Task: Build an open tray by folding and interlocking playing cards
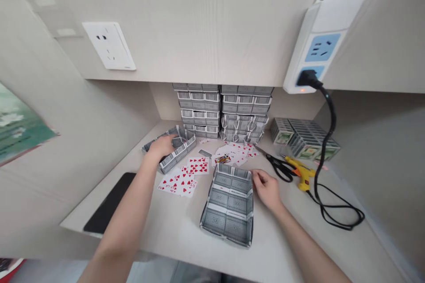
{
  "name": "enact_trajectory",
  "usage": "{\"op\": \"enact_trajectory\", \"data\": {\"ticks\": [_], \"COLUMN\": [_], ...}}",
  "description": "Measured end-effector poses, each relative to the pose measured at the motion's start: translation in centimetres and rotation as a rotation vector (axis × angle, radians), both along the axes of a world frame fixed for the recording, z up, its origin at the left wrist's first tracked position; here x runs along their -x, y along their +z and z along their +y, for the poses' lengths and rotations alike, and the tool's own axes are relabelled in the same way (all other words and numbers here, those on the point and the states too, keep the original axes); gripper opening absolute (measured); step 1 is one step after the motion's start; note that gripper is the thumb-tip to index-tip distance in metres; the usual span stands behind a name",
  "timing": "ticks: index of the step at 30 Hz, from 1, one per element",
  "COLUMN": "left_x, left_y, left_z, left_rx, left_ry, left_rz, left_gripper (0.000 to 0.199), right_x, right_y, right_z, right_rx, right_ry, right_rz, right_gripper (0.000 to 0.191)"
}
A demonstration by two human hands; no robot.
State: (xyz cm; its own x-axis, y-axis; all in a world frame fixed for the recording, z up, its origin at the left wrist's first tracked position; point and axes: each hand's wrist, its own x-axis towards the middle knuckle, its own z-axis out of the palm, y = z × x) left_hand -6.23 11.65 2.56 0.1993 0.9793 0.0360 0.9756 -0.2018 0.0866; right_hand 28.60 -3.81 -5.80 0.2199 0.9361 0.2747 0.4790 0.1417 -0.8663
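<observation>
My left hand (161, 146) reaches over a tray made of playing cards (178, 155) at the left, its visible fingers stretched inside; the fingertips are partly hidden. In front of me lies a second playing-card tray (229, 203), its floor lined with patterned grey card backs and white strips. Curled fingers of my right hand (266, 189) pinch this tray's far right corner. Loose playing cards (181, 181) with red hearts lie between the two trays. Behind the second tray is another spread of face-up playing cards (232, 152).
Stacked card trays (199, 112) stand against the back wall. To the right are black scissors (280, 167), a yellow glue gun (301, 172) with a looping cord, and card-covered blocks (305, 137). A black flat object (111, 203) lies front left. A power strip (320, 48) hangs above.
</observation>
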Motion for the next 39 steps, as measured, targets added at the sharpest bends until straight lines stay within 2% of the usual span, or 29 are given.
{"op": "enact_trajectory", "data": {"ticks": [4, 9, 13, 17, 20, 22, 24, 26, 28, 29, 31, 34, 36, 39], "left_x": [-1.5, -2.4, -1.8, -1.6, -2.9, -4.7, -7.1, -9.7, -12.1, -13.1, -14.6, -15.3, -15.1, -14.2], "left_y": [0.0, -0.5, 0.4, 2.4, 4.3, 5.6, 6.8, 7.9, 8.4, 8.4, 8.0, 7.0, 6.3, 5.7], "left_z": [1.7, 2.0, 1.0, -0.6, -2.5, -4.0, -5.5, -6.8, -7.8, -8.1, -8.3, -7.9, -7.3, -6.3], "left_rx": [0.128, 0.095, -0.046, -0.28, -0.396, -0.347, -0.245, -0.135, -0.091, -0.092, -0.081, -0.006, 0.034, 0.079], "left_ry": [-0.087, -0.106, -0.099, -0.036, 0.011, -0.005, -0.123, -0.324, -0.462, -0.491, -0.476, -0.472, -0.505, -0.552], "left_rz": [0.052, 0.056, 0.021, -0.11, -0.292, -0.418, -0.499, -0.528, -0.529, -0.527, -0.522, -0.486, -0.442, -0.376], "left_gripper": [0.057, 0.045, 0.044, 0.044, 0.044, 0.046, 0.047, 0.046, 0.044, 0.046, 0.051, 0.058, 0.054, 0.041], "right_x": [0.2, 0.0, -0.6, -1.1, -0.6, 0.2, 1.4, 2.6, 3.7, 4.2, 4.7, 4.6, 4.1, 2.9], "right_y": [0.1, 0.0, -0.2, 0.5, 2.9, 5.5, 8.6, 11.5, 13.4, 13.9, 14.0, 12.7, 11.8, 11.3], "right_z": [-0.2, -0.3, -0.1, 0.1, 0.7, 1.5, 2.5, 3.5, 4.3, 4.5, 4.9, 5.2, 5.4, 5.6], "right_rx": [-0.015, -0.01, 0.004, -0.012, -0.071, -0.111, -0.122, -0.131, -0.154, -0.161, -0.153, -0.042, 0.01, 0.007], "right_ry": [-0.003, -0.003, -0.022, -0.109, -0.151, -0.076, 0.108, 0.264, 0.341, 0.358, 0.343, 0.286, 0.241, 0.145], "right_rz": [-0.064, -0.052, 0.023, 0.125, 0.188, 0.191, 0.18, 0.163, 0.125, 0.096, 0.058, 0.092, 0.064, -0.064], "right_gripper": [0.038, 0.036, 0.037, 0.039, 0.038, 0.036, 0.034, 0.04, 0.056, 0.058, 0.053, 0.048, 0.037, 0.021]}}
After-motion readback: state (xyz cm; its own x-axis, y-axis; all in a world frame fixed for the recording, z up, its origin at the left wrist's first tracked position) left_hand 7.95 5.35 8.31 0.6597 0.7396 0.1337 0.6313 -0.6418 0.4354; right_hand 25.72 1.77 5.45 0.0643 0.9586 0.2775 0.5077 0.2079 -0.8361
